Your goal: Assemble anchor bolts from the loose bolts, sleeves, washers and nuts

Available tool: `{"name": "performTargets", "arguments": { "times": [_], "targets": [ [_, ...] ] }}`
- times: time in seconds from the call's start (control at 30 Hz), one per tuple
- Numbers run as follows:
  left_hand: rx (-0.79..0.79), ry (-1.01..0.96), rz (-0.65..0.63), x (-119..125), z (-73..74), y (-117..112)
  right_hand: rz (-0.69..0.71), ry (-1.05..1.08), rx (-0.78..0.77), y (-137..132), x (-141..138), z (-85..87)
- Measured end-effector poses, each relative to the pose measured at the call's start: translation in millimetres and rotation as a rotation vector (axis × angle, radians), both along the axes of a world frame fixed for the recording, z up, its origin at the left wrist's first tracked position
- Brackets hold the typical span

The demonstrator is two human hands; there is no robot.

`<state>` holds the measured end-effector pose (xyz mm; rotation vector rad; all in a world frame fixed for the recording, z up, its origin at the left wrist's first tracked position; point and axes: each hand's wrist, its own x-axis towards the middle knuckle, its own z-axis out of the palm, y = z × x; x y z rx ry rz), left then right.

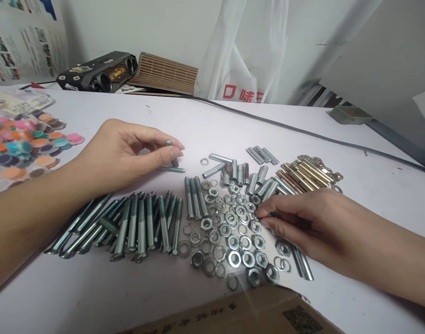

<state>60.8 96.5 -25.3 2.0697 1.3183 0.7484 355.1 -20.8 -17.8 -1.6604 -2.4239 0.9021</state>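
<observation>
- Pinched between thumb and fingers of the left hand (pixel 129 155) is a metal piece (pixel 168 143), beyond the far side of the bolts (pixel 141 232); only its end shows.
- Below that thumb a rod (pixel 177 170) emerges, its left part hidden.
- Right hand (pixel 313 225): fingertips close together at the right of the nuts and washers (pixel 229 242); whether they grasp anything, I cannot tell.
- Near cardboard (pixel 261 311) is cut off.

At one o'clock, shows red 口味 (pixel 243 95) on a white plastic bag (pixel 249 60), then a character (pixel 259 96) partly cut off. At ten, reads roughly "CRAZE" (pixel 119 74) on a black device (pixel 89 73). At five, bears a QR code (pixel 302 319) and illegible characters (pixel 206 316) on brown cardboard (pixel 254 310).
</observation>
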Motion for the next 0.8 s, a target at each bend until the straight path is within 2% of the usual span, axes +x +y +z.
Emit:
{"name": "performTargets", "arguments": {
  "times": [0.2, 0.4, 0.53, 0.6, 0.7, 0.8],
  "targets": [
    [0.023, -0.013, 0.014, 0, -1.3, 0, 0.034, -0.075, -0.011, 1, -4, 1.3],
    [0.027, -0.002, -0.004, -2, -4.5, 4, -0.01, 0.035, -0.05, 0, -1, 7.3],
    [0.026, 0.009, -0.05, -5, -5.7, 4, -0.074, 0.084, 0.177, 12, -8, 23.5],
    [0.022, -0.013, -0.06, -5, -6.5, 4, -0.02, 0.095, 0.302, 28, -22, 30.8],
    [0.003, -0.033, -0.105, -6, -7.6, 5, 0.15, 0.11, 0.387, 61, -54, 36.8],
    [0.008, -0.058, -0.167, -7, -8.7, 7, 0.152, 0.057, 0.504, 91, -82, 37.6]
  ]
}}
